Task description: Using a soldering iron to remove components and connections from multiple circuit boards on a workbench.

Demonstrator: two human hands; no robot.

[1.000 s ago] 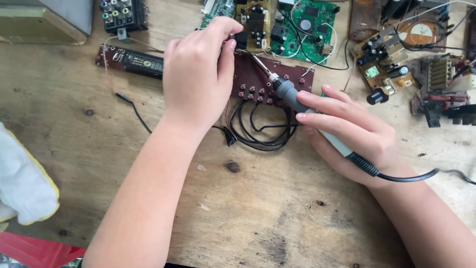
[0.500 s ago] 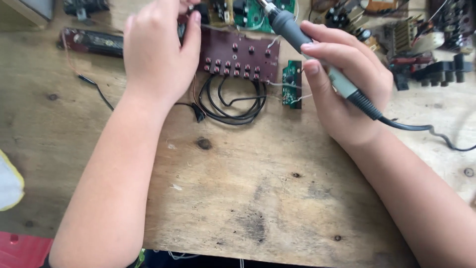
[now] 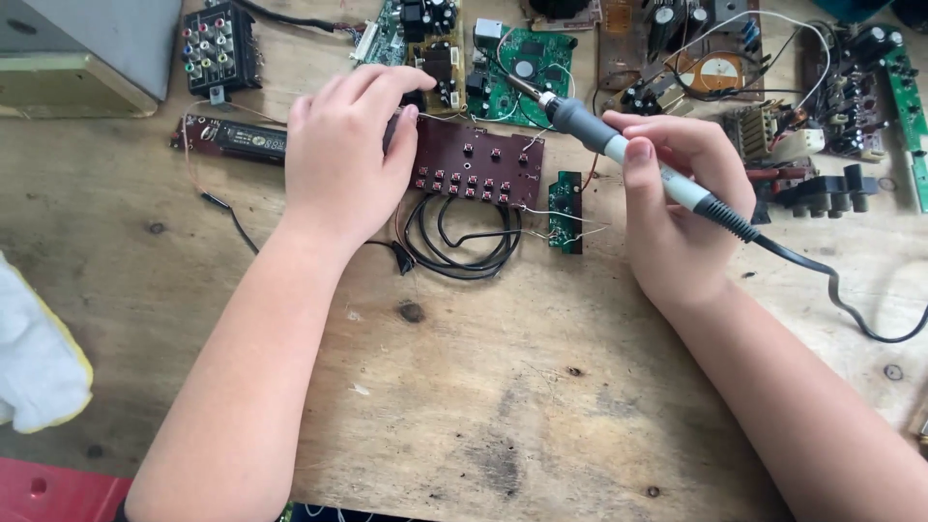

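Observation:
My left hand [image 3: 343, 155] rests on the left end of a dark red circuit board [image 3: 478, 164] with rows of small buttons, fingers curled over its edge and pressing it to the wooden table [image 3: 483, 387]. In my right hand [image 3: 677, 203] I grip a soldering iron [image 3: 619, 150] like a pen, its metal tip raised above the board's upper right corner and pointing up-left. The iron's black cord [image 3: 831, 290] trails off to the right. A coil of black wire [image 3: 459, 242] lies just under the board, and a small green board [image 3: 565, 213] sits to its right on thin leads.
Green circuit boards [image 3: 512, 63] and several loose electronic parts [image 3: 822, 116] crowd the table's far edge. A black connector panel [image 3: 217, 48] and a grey metal box [image 3: 77, 48] stand at the far left. A long dark strip board [image 3: 232, 140] lies left of my left hand. White cloth [image 3: 34, 358] lies at the left edge.
The view has shifted, so everything sits lower in frame. My right hand has lifted the soldering iron's tip off the red board and holds it higher. The left hand stays on the board.

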